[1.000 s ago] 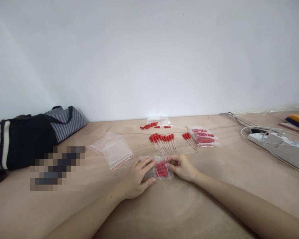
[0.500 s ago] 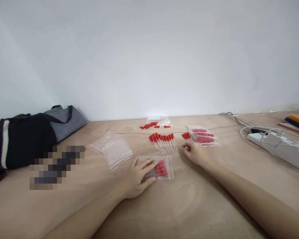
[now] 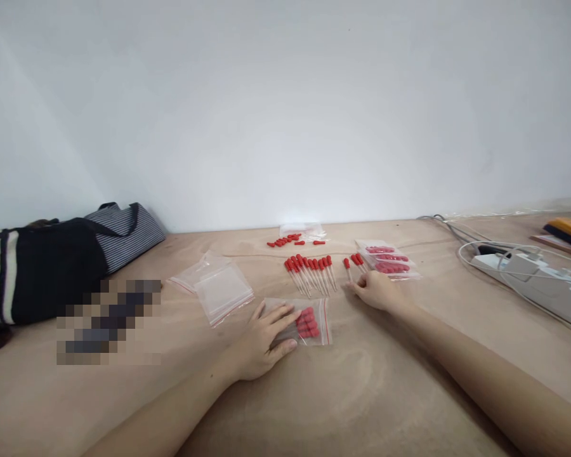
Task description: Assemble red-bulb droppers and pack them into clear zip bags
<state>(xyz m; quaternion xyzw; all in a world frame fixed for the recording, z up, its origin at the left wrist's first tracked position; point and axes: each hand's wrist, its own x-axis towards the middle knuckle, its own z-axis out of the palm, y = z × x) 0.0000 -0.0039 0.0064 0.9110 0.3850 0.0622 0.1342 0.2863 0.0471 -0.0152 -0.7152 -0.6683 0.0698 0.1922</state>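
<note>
My left hand (image 3: 266, 337) lies flat, fingers spread, on a clear zip bag (image 3: 324, 327) with several red-bulbed droppers (image 3: 307, 322) inside. My right hand (image 3: 374, 292) is closed in a pinch at the lower end of a single dropper (image 3: 347, 264), whose red bulb points away from me. Just beyond that hand lie two more droppers (image 3: 357, 259), their lower ends partly hidden by it. Between the hands, a fanned row of droppers (image 3: 309, 270) rests on the table with bulbs toward the wall.
Filled zip bags (image 3: 387, 259) are stacked at the right. Loose red bulbs (image 3: 284, 240) and a bag of clear tubes (image 3: 309, 230) lie near the wall. Flat zip bags (image 3: 223, 285) sit left. A power strip (image 3: 537, 279) with cables is far right; a black bag (image 3: 57, 266) is far left.
One dropper now stands apart from the two beside it, held at its lower end by my right hand, which has shifted slightly. My left hand stays on the bag.
</note>
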